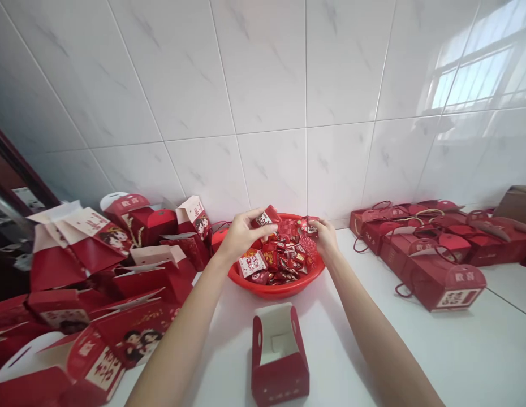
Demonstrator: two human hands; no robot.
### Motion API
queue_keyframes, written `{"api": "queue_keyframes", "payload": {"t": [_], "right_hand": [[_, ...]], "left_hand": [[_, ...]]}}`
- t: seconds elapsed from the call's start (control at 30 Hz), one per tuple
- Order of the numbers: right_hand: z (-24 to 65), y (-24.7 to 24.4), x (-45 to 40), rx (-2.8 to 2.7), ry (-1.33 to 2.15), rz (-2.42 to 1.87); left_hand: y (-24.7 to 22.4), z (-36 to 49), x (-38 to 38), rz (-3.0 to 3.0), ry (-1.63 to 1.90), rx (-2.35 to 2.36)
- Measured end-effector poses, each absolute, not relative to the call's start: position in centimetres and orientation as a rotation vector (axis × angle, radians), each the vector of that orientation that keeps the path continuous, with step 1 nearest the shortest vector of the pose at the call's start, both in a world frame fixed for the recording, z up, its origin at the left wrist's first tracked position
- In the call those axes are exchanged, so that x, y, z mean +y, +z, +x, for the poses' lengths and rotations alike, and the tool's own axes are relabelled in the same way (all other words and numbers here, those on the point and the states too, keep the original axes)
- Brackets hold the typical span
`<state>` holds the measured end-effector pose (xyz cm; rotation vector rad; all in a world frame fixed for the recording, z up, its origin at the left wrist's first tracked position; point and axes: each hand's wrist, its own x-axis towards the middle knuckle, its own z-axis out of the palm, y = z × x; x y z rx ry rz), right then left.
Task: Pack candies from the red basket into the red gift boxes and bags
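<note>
A round red plastic basket (pixel 267 290) stands against the tiled wall, with many small wrapped candies (pixel 288 263) heaped in it. Over its left side, my left hand (pixel 246 230) is closed on a red candy packet (pixel 269 217), thumb along its lower edge. My right hand (pixel 326 234) pinches another red candy packet (pixel 307 224) above the basket's right rim. Between my forearms sits an open red gift box (pixel 282 380); its pale inside shows no candies, and its two side flaps with oval holes stand up.
Many open red boxes (pixel 76 243) crowd the left side, some overlapping. On the right, several closed red boxes with cord handles (pixel 441 280) stand in rows by the wall. A brown carton (pixel 516 203) is at the far right. White tabletop (pixel 356 362) lies under everything.
</note>
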<state>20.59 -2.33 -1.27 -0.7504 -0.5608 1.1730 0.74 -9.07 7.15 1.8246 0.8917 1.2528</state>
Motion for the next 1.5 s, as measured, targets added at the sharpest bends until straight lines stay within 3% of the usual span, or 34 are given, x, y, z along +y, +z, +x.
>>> {"api": "queue_keyframes", "payload": {"t": [0.27, 0.63, 1.03, 1.5], "right_hand": [[20.8, -0.2, -3.5, -0.58, 1.21, -0.738], [21.3, 4.8, -10.2, -0.864, 1.145, -0.635], [20.6, 7.4, -16.6, -1.315, 1.187, -0.594], [17.4, 5.5, -17.9, -1.905, 1.501, -0.498]], "left_hand": [[7.2, -1.6, -19.6, 1.968, 0.809, 0.869], [6.0, 0.0, -21.1, 2.433, 0.389, 1.31], [5.0, -0.6, -20.8, 2.503, 0.304, 1.309], [4.9, -3.6, -18.8, 2.118, 0.369, 1.036]]}}
